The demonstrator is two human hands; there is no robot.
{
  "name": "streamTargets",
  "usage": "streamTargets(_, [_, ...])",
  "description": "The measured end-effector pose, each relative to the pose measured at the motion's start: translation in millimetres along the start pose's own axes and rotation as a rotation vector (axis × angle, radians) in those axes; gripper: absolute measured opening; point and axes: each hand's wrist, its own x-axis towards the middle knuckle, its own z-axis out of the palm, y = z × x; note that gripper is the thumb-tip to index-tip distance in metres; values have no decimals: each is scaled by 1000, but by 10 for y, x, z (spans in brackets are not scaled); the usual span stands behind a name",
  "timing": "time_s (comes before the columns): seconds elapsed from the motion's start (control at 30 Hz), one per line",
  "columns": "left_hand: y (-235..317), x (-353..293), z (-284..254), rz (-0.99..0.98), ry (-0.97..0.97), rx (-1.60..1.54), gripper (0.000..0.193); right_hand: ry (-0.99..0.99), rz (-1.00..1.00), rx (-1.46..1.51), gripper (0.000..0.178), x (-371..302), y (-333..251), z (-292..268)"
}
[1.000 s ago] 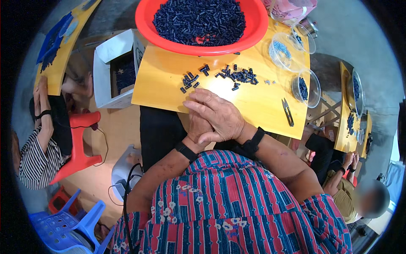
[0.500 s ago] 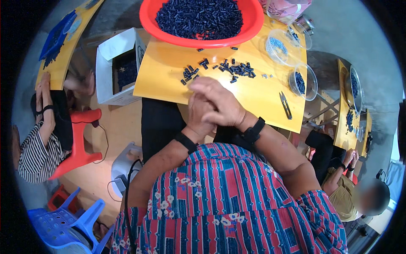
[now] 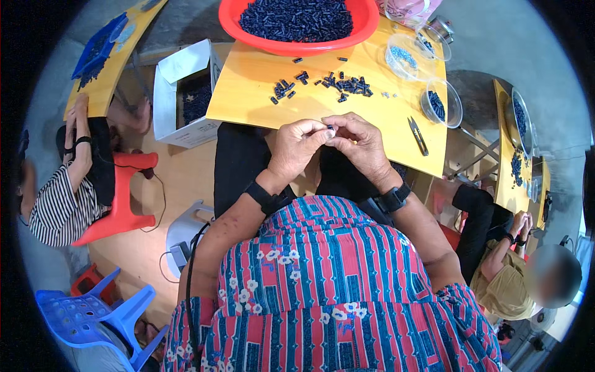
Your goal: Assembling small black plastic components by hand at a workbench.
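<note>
Just past the table's near edge, my left hand (image 3: pixel 295 149) and my right hand (image 3: pixel 362 146) meet fingertip to fingertip. Both pinch one small dark plastic piece (image 3: pixel 331 128), mostly covered by the fingers. Beyond them, loose dark cylindrical pieces lie on the yellow table (image 3: pixel 248 80) in a left cluster (image 3: pixel 284 90) and a larger right cluster (image 3: pixel 351 86). A few tiny pale parts (image 3: pixel 388 95) rest to the right of these. A pair of dark thread snips (image 3: pixel 418 136) lies near the right edge.
A red basin (image 3: pixel 372 25) heaped with dark pieces stands at the back. Clear tubs (image 3: pixel 454 102) line the right side, holding dark pieces or small bluish parts. A white carton (image 3: pixel 164 111) sits left of the table. People work at tables on both sides.
My hands were clasped together over the table edge. They have come apart slightly toward me and now pinch a small dark piece between their fingertips. The view has shifted a little.
</note>
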Motion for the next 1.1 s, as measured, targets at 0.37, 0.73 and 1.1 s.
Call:
streamTargets(0.37, [-77,25,36,1,14,-18,30,22,25,155,35,-48,128,-55])
streamTargets(0.73, [-25,154,198,18,53,-23,27,107,67,275,35,-52,201,-303])
streamTargets(1.1, [196,398,264,246,-4,586,11,644,9,-136,29,155,119,-1548])
